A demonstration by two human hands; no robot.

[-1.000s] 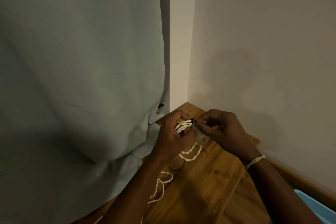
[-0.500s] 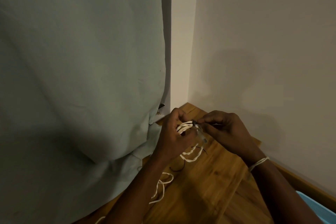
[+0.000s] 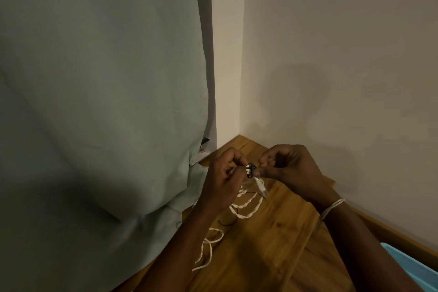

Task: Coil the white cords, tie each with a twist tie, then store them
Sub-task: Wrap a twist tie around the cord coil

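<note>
Above the wooden table (image 3: 272, 239), the left hand (image 3: 222, 185) grips the coiled white cord (image 3: 246, 199) while the right hand (image 3: 289, 168) pinches the dark twist tie (image 3: 250, 170) wrapped around it. Loose loops trail toward the table's curtain (image 3: 99, 102) edge; bare wood lies nearer the wall (image 3: 343, 66).

1. No text, label, brand, number or sign can be read anywhere in the view.
2. No print or marking is shown on the curtain (image 3: 102, 102), the wall (image 3: 331, 54) or the wooden table (image 3: 260, 244).
3. No legible lettering is carried by the white cord (image 3: 246, 206) or the small connector (image 3: 260, 186); the light is dim and both are too small for any marking to be made out.
4. No writing is seen on the blue bin (image 3: 412, 265) at the lower right corner.
</note>
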